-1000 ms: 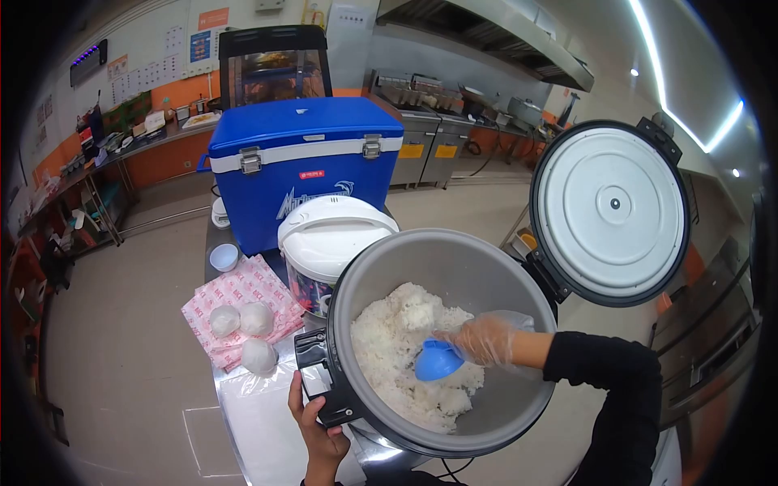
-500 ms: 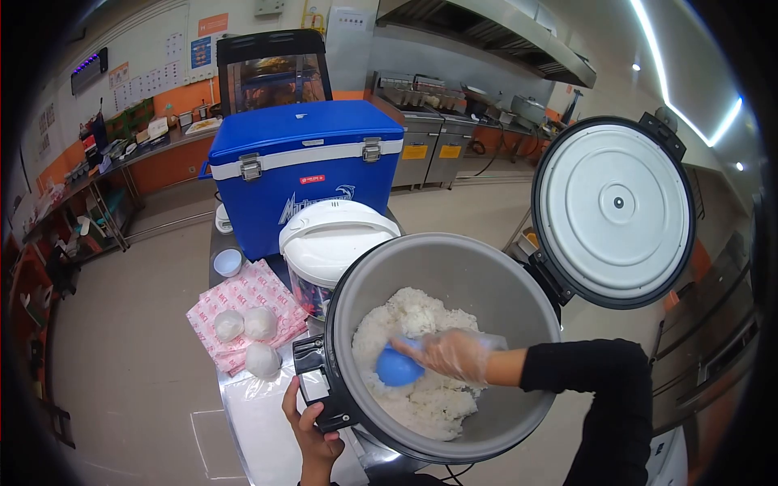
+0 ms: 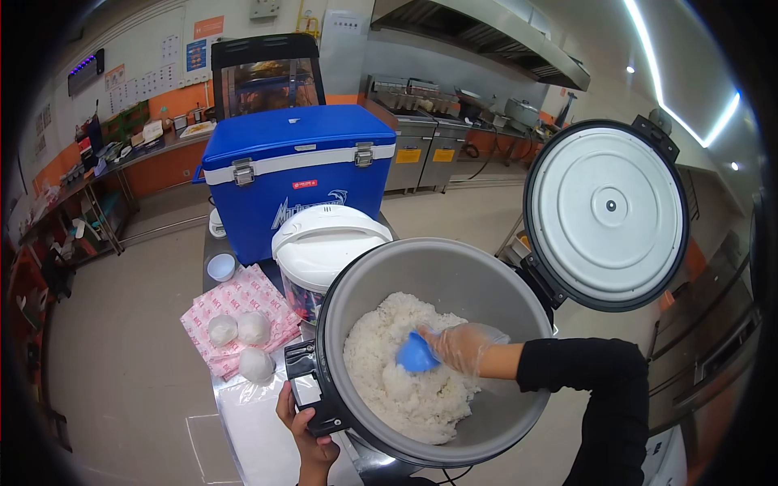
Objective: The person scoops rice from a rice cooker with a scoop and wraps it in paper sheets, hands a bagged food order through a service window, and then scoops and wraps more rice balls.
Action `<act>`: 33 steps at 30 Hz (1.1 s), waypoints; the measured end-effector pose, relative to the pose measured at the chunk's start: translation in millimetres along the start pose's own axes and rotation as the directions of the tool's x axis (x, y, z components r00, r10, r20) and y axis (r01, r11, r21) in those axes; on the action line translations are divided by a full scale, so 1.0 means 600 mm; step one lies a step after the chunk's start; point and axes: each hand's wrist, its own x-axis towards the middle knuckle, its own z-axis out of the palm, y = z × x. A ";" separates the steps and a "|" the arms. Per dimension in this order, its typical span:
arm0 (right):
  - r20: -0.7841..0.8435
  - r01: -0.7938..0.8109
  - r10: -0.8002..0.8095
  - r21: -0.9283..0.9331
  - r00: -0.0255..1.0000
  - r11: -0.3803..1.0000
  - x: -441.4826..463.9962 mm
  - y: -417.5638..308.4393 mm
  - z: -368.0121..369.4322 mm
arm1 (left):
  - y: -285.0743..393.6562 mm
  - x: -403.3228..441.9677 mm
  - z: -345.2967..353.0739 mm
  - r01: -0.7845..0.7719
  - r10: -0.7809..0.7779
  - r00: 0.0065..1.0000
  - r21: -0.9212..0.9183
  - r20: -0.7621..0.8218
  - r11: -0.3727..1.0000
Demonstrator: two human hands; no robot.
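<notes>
A large rice cooker (image 3: 506, 324) stands with its lid raised, a mound of cooked white rice (image 3: 381, 324) inside its grey pot. Within the pot my right hand (image 3: 466, 348), in a clear plastic glove, grips a small blue bowl (image 3: 416, 353) by its edge. The bowl is tilted and rests against the rice; its inside is hidden. My left hand (image 3: 306, 433) is bare and holds the black handle (image 3: 326, 413) on the cooker's near left side, fingers curled against it. Left of the cooker, several wrapped rice balls (image 3: 254, 328) sit on pink printed paper (image 3: 211, 304).
The lid (image 3: 609, 206) stands up at the right. Behind the cooker are a white-lidded tub (image 3: 324, 243) and a blue cooler box (image 3: 300, 154). A light blue bowl (image 3: 221, 267) stands near the paper, and clear plastic sheets (image 3: 259, 429) lie in front.
The blue bowl, in my right hand, has moved right and slightly up across the rice and is tilted differently. My left hand stays on the handle. The whole view has shifted slightly.
</notes>
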 end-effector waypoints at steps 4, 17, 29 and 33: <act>-0.091 -0.184 0.193 0.101 0.977 0.978 0.001 0.040 -0.034 | 0.002 0.003 -0.003 -0.007 0.007 1.000 -0.006 0.016 1.000; -0.065 -0.016 0.029 0.191 0.997 0.981 -0.011 -0.051 -0.004 | -0.001 0.002 -0.011 0.001 -0.001 0.999 0.003 0.044 1.000; 0.265 -0.246 0.151 0.376 0.952 0.893 0.012 0.078 0.110 | 0.008 0.010 -0.003 -0.013 0.015 0.999 -0.030 0.044 0.999; 0.207 0.011 -0.099 0.389 0.973 0.921 0.050 -0.004 0.125 | 0.010 0.007 -0.002 0.007 -0.004 0.998 -0.047 0.060 0.999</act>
